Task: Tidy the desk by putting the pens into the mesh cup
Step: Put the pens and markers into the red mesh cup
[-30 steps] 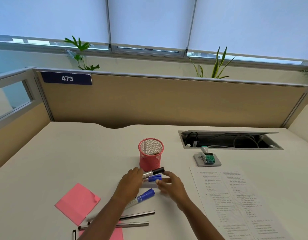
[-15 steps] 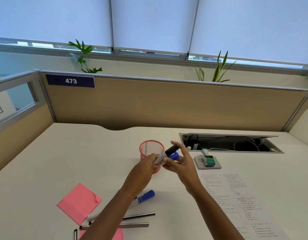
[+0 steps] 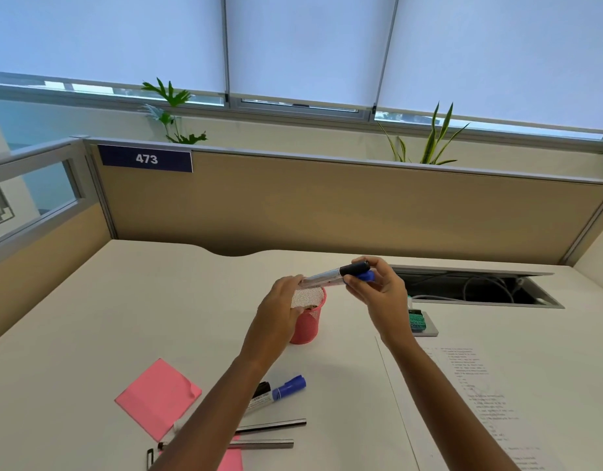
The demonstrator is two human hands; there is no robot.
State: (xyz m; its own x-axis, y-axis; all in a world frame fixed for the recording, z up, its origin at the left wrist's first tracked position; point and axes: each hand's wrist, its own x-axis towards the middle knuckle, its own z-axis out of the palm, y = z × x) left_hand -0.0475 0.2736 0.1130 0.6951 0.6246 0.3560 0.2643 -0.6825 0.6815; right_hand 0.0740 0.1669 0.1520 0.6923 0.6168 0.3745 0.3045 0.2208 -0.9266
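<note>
The pink mesh cup (image 3: 308, 326) stands on the white desk (image 3: 123, 317), partly behind my left hand (image 3: 281, 307). Both hands hold two markers (image 3: 330, 276) side by side, nearly level, just above the cup's mouth: one black-capped, one blue-capped. My right hand (image 3: 381, 294) pinches the capped ends, my left hand grips the tail ends. A blue-capped marker (image 3: 279, 394) and a black-capped one beside it lie on the desk under my left forearm.
Pink sticky notes (image 3: 157, 397) and two metal strips (image 3: 272, 424) lie near the front. A printed sheet (image 3: 469, 402) lies at the right, a small grey-and-green device (image 3: 418, 322) behind it, an open cable tray (image 3: 476, 287) beyond. A partition closes the back.
Both hands picked the two markers up off the desk and carried them up and back, over the cup's mouth. The view has tilted upward.
</note>
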